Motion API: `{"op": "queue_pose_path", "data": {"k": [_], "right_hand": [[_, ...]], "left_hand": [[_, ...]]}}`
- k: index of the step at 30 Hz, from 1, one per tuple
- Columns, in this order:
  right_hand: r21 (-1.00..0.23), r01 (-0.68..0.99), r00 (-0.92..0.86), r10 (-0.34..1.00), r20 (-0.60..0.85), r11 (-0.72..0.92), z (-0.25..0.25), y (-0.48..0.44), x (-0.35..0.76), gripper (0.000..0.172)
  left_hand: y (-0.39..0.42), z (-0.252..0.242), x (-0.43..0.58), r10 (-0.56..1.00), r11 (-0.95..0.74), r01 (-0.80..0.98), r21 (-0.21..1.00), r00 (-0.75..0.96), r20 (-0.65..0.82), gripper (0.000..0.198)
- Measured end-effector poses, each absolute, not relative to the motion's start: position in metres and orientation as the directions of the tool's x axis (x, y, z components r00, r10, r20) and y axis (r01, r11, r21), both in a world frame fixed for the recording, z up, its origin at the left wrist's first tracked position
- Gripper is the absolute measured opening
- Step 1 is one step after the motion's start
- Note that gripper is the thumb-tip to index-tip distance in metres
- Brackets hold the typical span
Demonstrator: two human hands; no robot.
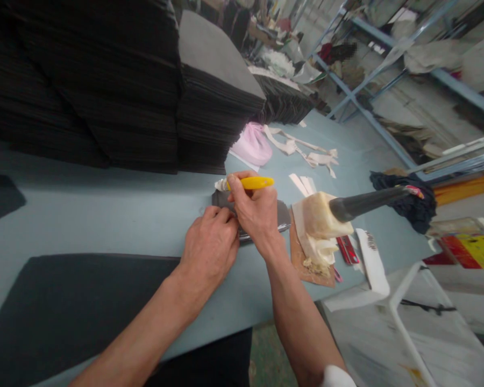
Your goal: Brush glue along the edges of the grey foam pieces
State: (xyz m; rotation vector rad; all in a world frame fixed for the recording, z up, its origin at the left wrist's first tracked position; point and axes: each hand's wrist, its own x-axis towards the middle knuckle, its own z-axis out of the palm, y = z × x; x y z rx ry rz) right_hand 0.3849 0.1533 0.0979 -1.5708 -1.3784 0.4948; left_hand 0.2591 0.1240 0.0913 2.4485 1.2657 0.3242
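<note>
My right hand (253,209) is closed around a yellow-handled brush (252,183), its pale bristle end pointing left over a small dark grey piece (283,214) lying on the light blue table (105,209). My left hand (210,244) presses on the near left edge of that piece with fingers curled down on it. Most of the piece is hidden under both hands.
Tall stacks of black sheets (105,86) fill the back of the table. A large black sheet (64,306) lies near me at left. At right a glue-caked tool with a black handle (347,207) rests on a brown board. Pink cloth (252,144) and pale strips (306,153) lie behind.
</note>
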Motion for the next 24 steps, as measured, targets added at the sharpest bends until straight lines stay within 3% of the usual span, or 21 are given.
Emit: {"op": "queue_pose_path", "data": {"k": [6, 24], "right_hand": [[-0.899, 0.411, 0.334, 0.891, 0.306, 0.155, 0.106, 0.16, 0.392, 0.045], [-0.815, 0.576, 0.285, 0.918, 0.276, 0.066, 0.105, 0.165, 0.428, 0.052]], "left_hand": [[0.124, 0.086, 0.258, 0.811, -0.548, 0.711, 0.44, 0.58, 0.074, 0.025], [0.124, 0.082, 0.258, 0.803, -0.572, 0.706, 0.417, 0.586, 0.11, 0.028]]}}
